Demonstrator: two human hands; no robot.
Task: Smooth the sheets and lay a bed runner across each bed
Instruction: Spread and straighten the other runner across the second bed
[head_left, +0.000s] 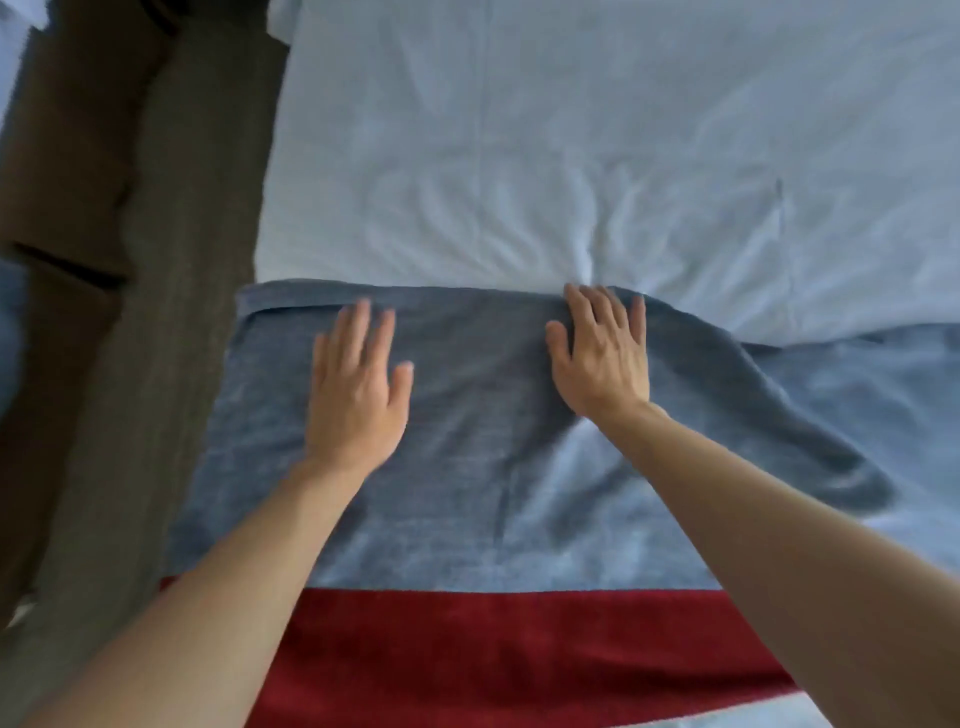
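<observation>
A grey-blue bed runner (467, 467) lies across the near part of a bed covered with a white sheet (571, 156). A dark red band (493, 654) runs along the runner's near side. My left hand (358, 395) lies flat on the runner, fingers spread, close to its left end. My right hand (602, 353) presses flat on the runner's far edge, fingertips at the border with the sheet. The sheet is wrinkled, with creases fanning out from my right fingertips. To the right of that hand the runner is rumpled and sags toward me.
The bed's left edge runs along a strip of brown carpeted floor (171, 312). A dark brown piece of furniture (62, 182) stands further left. The bed stretches away ahead and to the right.
</observation>
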